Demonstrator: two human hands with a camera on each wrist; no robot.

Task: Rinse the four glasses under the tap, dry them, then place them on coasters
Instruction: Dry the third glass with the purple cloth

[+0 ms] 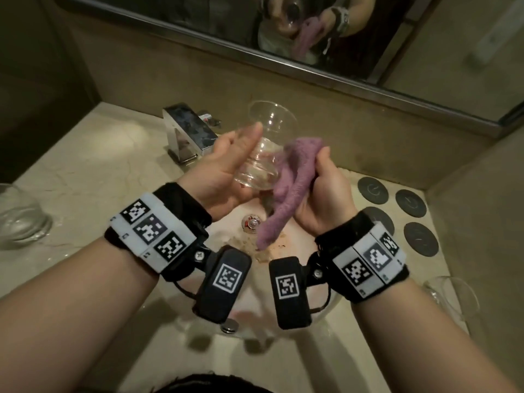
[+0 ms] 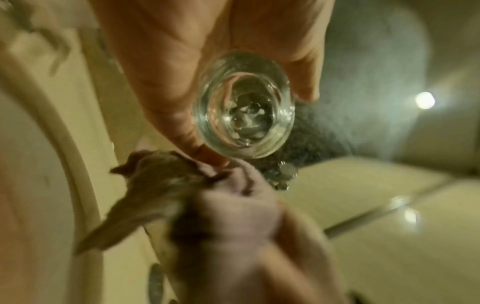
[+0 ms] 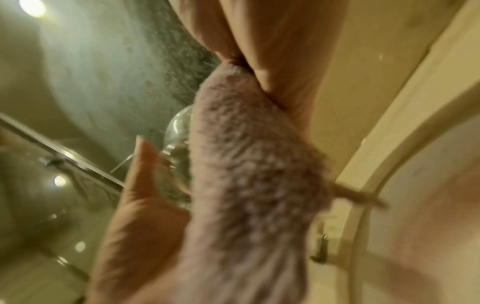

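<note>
- Currently drying: my left hand (image 1: 224, 171) pinches the clear waisted glass (image 1: 265, 148), right hand (image 1: 323, 199) clutches the fluffy purple cloth (image 1: 286, 180) against it.
- Next, I reckon: dark round coasters (image 1: 411, 204), right edge of the marble counter (image 1: 85, 171).

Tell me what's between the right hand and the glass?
A fuzzy purple cloth, held by the right hand, sits between it and the clear curved glass in the left hand. Head view shows it.

Wall mirror (image 1: 170, 15), marble counter (image 1: 85, 171), sink drain (image 1: 251, 224)
</note>
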